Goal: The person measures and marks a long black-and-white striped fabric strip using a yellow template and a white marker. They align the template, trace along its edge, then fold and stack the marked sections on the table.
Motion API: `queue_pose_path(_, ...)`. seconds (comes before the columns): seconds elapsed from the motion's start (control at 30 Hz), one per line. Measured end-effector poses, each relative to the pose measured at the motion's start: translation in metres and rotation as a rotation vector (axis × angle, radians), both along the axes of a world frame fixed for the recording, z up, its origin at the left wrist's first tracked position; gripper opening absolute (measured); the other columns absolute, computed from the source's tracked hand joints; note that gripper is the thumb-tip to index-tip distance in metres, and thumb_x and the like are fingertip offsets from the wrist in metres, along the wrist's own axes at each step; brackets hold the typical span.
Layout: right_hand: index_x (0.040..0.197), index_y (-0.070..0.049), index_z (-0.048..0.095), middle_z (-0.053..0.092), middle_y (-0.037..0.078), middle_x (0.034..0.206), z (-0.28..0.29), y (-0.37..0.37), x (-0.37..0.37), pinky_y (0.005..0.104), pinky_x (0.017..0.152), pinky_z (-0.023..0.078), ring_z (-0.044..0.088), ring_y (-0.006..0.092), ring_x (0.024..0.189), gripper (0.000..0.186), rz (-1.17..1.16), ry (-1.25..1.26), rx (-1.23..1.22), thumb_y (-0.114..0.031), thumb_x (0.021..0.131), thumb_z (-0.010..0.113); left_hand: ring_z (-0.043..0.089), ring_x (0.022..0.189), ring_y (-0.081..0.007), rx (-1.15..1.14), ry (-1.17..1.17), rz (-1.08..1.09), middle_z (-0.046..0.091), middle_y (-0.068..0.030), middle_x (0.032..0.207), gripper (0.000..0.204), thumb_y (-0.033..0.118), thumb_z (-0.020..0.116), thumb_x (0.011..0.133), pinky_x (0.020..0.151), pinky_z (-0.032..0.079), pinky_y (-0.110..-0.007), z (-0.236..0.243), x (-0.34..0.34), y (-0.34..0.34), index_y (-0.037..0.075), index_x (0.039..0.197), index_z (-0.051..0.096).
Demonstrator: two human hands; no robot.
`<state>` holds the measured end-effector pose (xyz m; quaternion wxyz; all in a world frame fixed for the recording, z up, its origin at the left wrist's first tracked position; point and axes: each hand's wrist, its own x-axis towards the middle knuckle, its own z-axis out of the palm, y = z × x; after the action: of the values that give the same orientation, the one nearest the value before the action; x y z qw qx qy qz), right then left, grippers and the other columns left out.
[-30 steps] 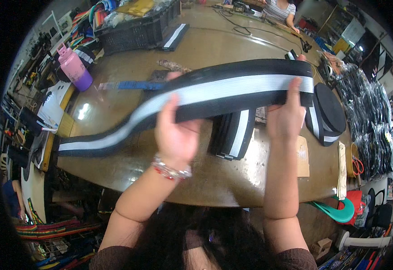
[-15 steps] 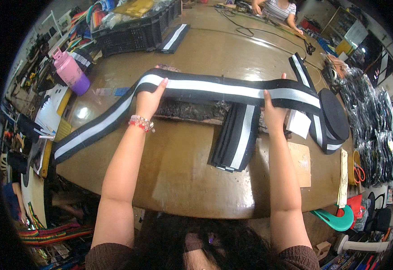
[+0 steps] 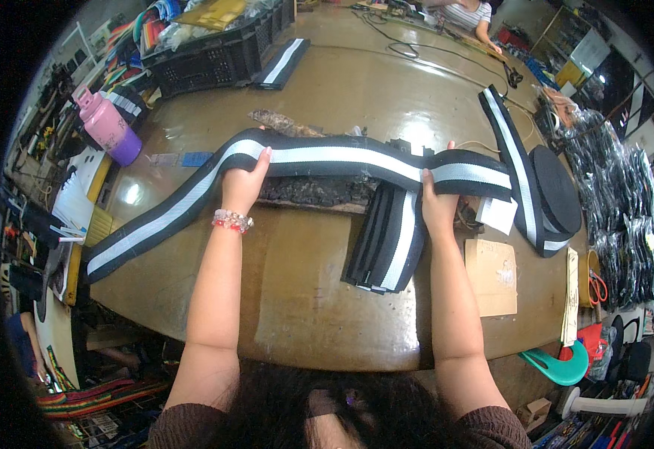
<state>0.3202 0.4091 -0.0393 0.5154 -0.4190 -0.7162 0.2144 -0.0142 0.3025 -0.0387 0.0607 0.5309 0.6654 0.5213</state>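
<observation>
A long black strap with a white center stripe (image 3: 331, 155) runs from the table's left edge across a dark, rough, elongated block (image 3: 316, 193). My left hand (image 3: 244, 179), a beaded bracelet at the wrist, is closed on the strap near the block's left end. My right hand (image 3: 438, 200) grips it farther right, beside a short raised section ending over a white card (image 3: 496, 213). Beneath that right part lies a stack of similar striped straps (image 3: 387, 251). A wide roll of strap (image 3: 554, 191) with a striped tail rests at the right.
A black crate (image 3: 215, 60), another striped strap (image 3: 282, 63) and cables (image 3: 405, 49) are farther back. A pink-purple bottle (image 3: 110, 131) stands left. Cardboard (image 3: 490, 277), orange scissors (image 3: 596, 284) and bagged goods (image 3: 611, 217) are right. Another person (image 3: 471, 19) works across the table (image 3: 304, 314).
Both hands have moved left with the strap, which has dropped from a raised, sloping position to lie lower and more level across the dark block. The right hand has shifted slightly toward the left hand.
</observation>
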Motion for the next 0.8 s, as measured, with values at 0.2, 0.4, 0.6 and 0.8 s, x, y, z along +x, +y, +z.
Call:
queue_pose_path(0.2, 0.148, -0.012, 0.025, 0.038, 0.016, 0.141, -0.001, -0.001, -0.001, 0.0350, 0.108, 0.026, 0.038, 0.0272, 0.128, 0.070, -0.076, -0.044, 0.022, -0.001, 0.087, 0.057, 0.065, 0.084, -0.0311, 0.186, 0.048, 0.006, 0.068, -0.0162, 0.090, 0.036, 0.033, 0.062, 0.088, 0.075, 0.049, -0.038, -0.009, -0.002, 0.006, -0.002, 0.094, 0.065)
queue_pose_path(0.4, 0.145, -0.008, 0.031, 0.040, 0.015, 0.142, -0.002, -0.001, -0.002, 0.0339, 0.106, 0.028, 0.041, 0.0269, 0.127, 0.065, -0.025, 0.049, -0.022, 0.000, 0.086, 0.057, 0.065, 0.088, -0.0345, -0.017, 0.013, 0.098, 0.068, -0.0191, 0.092, 0.044, 0.041, 0.059, 0.088, 0.078, 0.049, -0.039, -0.012, -0.004, 0.004, -0.002, 0.093, 0.066)
queue_pose_path(0.6, 0.147, -0.011, 0.027, 0.035, 0.013, 0.145, -0.003, 0.001, -0.001, 0.0344, 0.109, 0.024, 0.036, 0.0255, 0.131, 0.070, -0.045, 0.002, 0.027, 0.001, 0.086, 0.057, 0.064, 0.091, -0.0327, 0.100, 0.077, 0.037, 0.067, -0.0185, 0.096, 0.039, 0.036, 0.058, 0.090, 0.080, 0.048, -0.038, -0.007, -0.002, 0.005, -0.001, 0.099, 0.064)
queue_pose_path(0.8, 0.148, -0.011, 0.025, 0.036, 0.016, 0.144, -0.005, 0.000, 0.001, 0.0354, 0.108, 0.025, 0.036, 0.0273, 0.130, 0.071, -0.026, 0.004, -0.007, -0.001, 0.086, 0.057, 0.064, 0.082, -0.0323, 0.051, 0.004, 0.052, 0.068, -0.0169, 0.089, 0.043, 0.038, 0.061, 0.088, 0.075, 0.048, -0.038, -0.007, -0.001, 0.005, -0.004, 0.094, 0.065)
